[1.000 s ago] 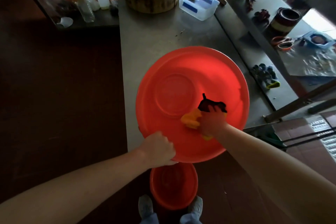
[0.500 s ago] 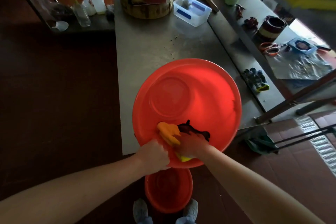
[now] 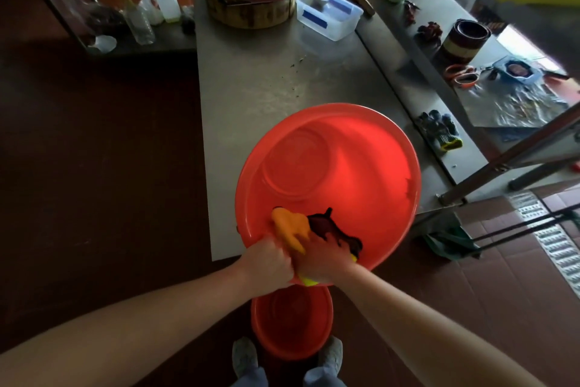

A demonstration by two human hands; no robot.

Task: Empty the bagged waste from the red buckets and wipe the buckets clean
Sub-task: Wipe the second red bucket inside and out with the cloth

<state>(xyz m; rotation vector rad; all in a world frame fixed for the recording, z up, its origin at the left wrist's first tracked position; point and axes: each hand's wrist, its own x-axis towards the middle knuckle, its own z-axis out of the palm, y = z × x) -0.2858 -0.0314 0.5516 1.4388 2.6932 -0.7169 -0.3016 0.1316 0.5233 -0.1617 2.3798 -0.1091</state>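
Observation:
A wide red bucket (image 3: 354, 167) rests tilted on the near end of the steel table, its inside facing me. My left hand (image 3: 266, 262) grips its near rim. My right hand (image 3: 326, 258) presses a yellow cloth (image 3: 290, 226) with a dark patch against the inner wall near that rim, right beside the left hand. A smaller red bucket (image 3: 292, 322) stands on the floor between my feet, below the big one.
The steel table (image 3: 266, 82) carries a round wooden block, a red box and a clear plastic tub (image 3: 329, 14) at its far end. A lower shelf on the right holds gloves (image 3: 439, 132), scissors and foil. Dark floor lies to the left.
My right hand has slid the cloth from the right inner wall toward the near rim, ending beside my left hand. The view has dropped slightly toward the table.

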